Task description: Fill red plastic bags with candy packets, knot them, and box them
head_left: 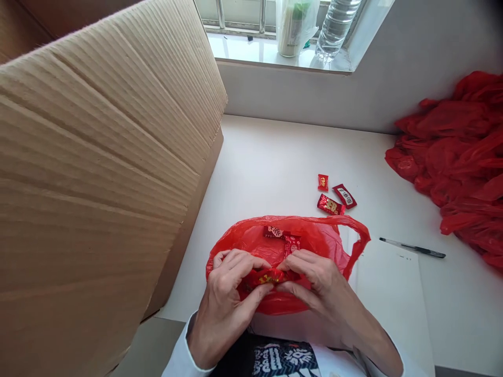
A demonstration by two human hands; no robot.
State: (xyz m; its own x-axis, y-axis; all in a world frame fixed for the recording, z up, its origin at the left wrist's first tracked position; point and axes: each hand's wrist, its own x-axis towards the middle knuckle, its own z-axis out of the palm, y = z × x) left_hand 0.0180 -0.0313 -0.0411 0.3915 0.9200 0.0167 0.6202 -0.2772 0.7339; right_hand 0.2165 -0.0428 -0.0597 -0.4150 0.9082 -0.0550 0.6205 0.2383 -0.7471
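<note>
A red plastic bag (236, 238) lies open in front of me, its handle loop stretched out to the right. Over its mouth, my left hand (230, 293) and my right hand (324, 277) pinch a red wrapped candy (270, 276) with gold lettering between fingers and thumbs, one from each side. Inside the bag are a dark red candy (274, 231) and a brighter red candy (292, 244). Just beyond the bag, on the white table, sit a small red candy (323, 182), a dark red candy with a white label (345, 196) and a red-and-gold candy (330, 204).
A large cardboard box (98, 173) takes up the left side. Red plastic bags (463, 152) are heaped at the right. A pen (412, 247) lies by a sheet of paper (393, 293). On the windowsill stand a water bottle (337, 29) and a bagged cup (293, 31).
</note>
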